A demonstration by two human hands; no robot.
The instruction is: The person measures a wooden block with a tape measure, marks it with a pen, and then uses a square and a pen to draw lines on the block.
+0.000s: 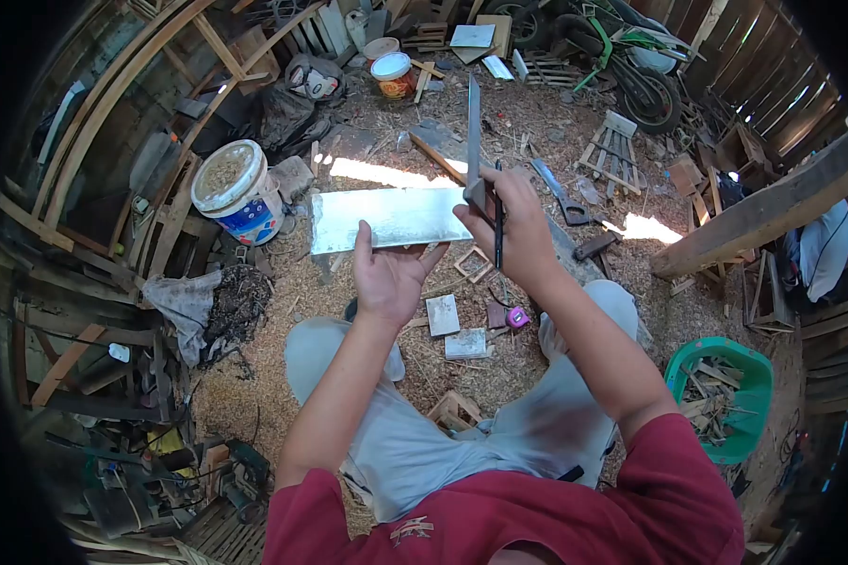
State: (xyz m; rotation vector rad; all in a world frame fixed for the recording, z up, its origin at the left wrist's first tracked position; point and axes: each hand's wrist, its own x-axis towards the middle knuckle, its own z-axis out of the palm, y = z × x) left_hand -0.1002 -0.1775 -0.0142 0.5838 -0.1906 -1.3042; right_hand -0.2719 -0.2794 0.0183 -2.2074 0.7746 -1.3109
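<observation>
My left hand (389,282) supports a pale, shiny rectangular board (386,218) from its near edge, thumb in front and fingers partly hidden beneath. At the board's right end my right hand (523,226) is closed around a try square (474,132), whose long blade points away from me. A dark pen or pencil (498,231) is held in the same hand. On the ground between my knees lie two small pale blocks (442,315), (465,344), beside a pink tape measure (516,317) and a small wooden frame (473,265).
A handsaw (558,193) and a hammer (595,247) lie to the right on the shavings-covered ground. A white bucket (236,193) stands at left, a green tub (765,395) of wood scraps at right. A wooden post (763,212) and a motorbike (631,75) are farther off.
</observation>
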